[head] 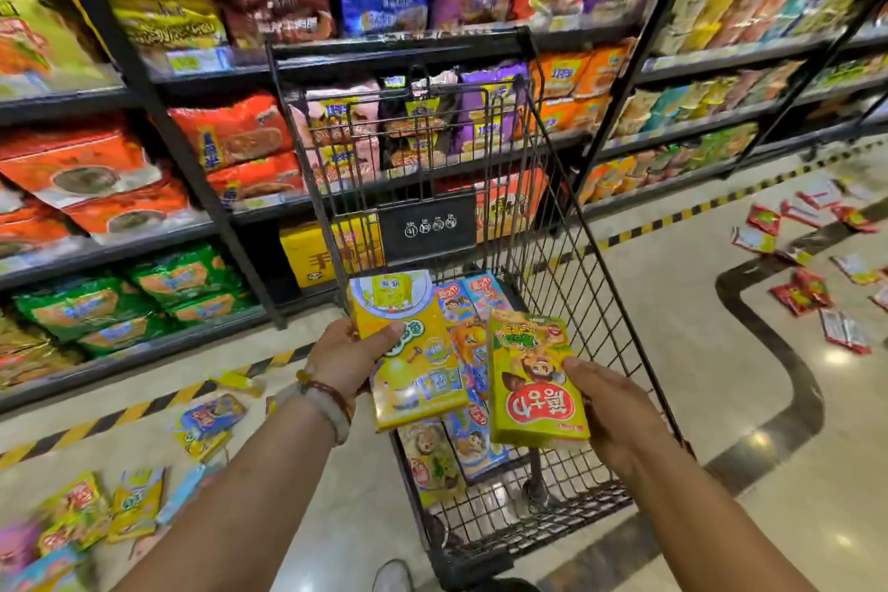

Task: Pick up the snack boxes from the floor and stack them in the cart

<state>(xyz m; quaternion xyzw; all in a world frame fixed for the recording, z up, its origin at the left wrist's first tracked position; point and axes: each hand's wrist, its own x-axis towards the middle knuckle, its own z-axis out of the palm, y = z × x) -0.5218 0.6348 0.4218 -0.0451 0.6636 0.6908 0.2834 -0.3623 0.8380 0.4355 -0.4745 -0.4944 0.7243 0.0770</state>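
Standing over the wire cart [567, 226], a person holds two snack boxes above its basket, one in each hand. The left hand [343, 358] grips a yellow box [408, 351] by its left edge, thumb curled over the printed face and fingers underneath; two bracelets [326, 399] circle that wrist. The right hand [608, 404] clasps a green-yellow box [533, 380] along its right edge, thumb on top. The two boxes sit side by side, just apart, both tilted slightly. Beneath them, on the cart's floor, lie more boxes [473, 442] laid flat, at least four, though how many exactly I cannot tell. On the floor to the left, several more boxes [134, 500] lie scattered, blurred. To the right, well apart, red and white packets [802, 293] are strewn over the tiles. Shelves [192, 82] of bagged goods stand behind the cart.
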